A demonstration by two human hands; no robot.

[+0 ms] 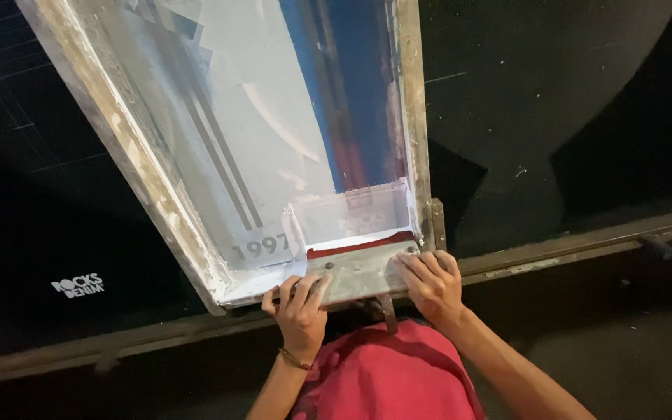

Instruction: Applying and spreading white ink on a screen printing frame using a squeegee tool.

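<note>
Tilted above a dark table, a wooden-framed printing screen, its near edge gripped by left hand and right hand, fingers curled over the rail beside a clear ink tray.

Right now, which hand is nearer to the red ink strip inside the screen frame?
Right. The right hand grips the frame edge just below the red ink strip; the left hand grips farther along, at the strip's left end.
</note>
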